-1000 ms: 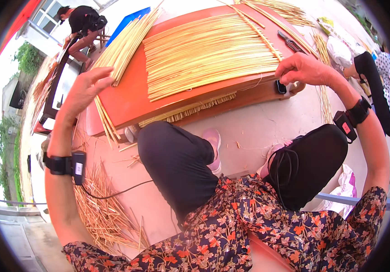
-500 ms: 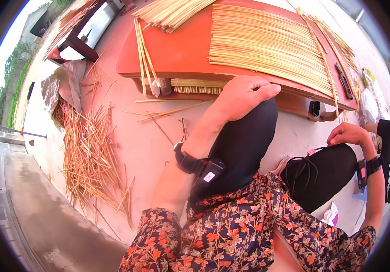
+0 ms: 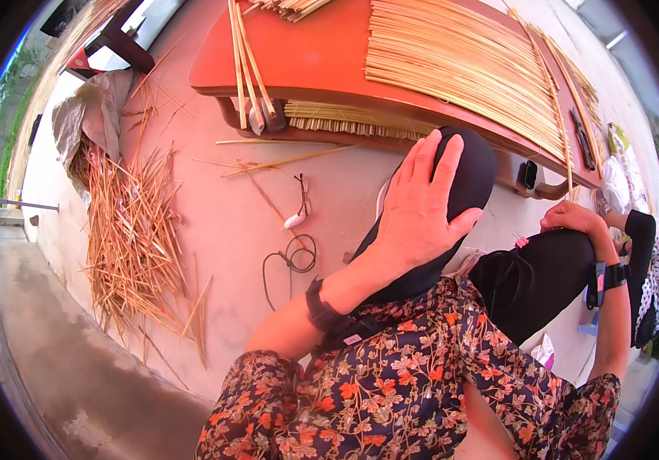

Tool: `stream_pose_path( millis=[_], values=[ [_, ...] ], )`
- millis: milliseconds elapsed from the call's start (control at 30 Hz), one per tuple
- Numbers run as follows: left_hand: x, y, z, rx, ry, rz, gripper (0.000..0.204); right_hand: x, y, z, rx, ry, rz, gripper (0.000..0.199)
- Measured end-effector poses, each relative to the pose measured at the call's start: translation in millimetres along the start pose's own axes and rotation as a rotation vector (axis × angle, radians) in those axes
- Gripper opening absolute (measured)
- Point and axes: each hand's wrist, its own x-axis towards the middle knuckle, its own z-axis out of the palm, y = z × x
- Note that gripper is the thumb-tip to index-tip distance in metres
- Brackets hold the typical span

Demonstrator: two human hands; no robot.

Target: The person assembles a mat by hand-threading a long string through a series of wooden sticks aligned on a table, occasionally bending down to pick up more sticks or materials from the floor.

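Down from the desk [image 3: 306,61], the left hand [image 3: 421,205] lay on one knee [image 3: 478,172], grip spread and empty, the right hand [image 3: 577,218] at the other, grip curled, contents unclear, leaving the sticks [image 3: 460,69] untouched on top.

A flat layer of slender, straw-yellow stalks [image 3: 460,69] lies side by side on the red tabletop [image 3: 314,57] (another stalk [image 3: 554,96] crosses near the right ends). Black cloth trousers [image 3: 548,287], knees bent, show under the left hand [image 3: 424,207] and beside the right hand [image 3: 577,218].
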Motion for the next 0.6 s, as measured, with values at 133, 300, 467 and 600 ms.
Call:
stream_pose_path(
  millis=[133,300,467,600],
  values=[
    [4.3,-25.7,0.4,-0.308,0.016,0.018,0.059,-17.8,16.3,-1.1,0.034,0.044,0.052,0.036],
    [-58.1,-197.2,16.2,-0.064,0.013,-0.552,0.032,-22.9,17.8,-2.6,0.071,0.035,0.048,0.034],
    [-162.4,-316.2,15.2,0.446,-0.142,-0.972,0.036,-27.0,19.2,2.8,0.118,0.026,0.058,0.035],
    [-173.3,-333.5,10.7,0.668,-0.09,-0.978,0.037,-25.9,9.4,4.6,0.13,0.027,0.076,0.035]
  ],
)
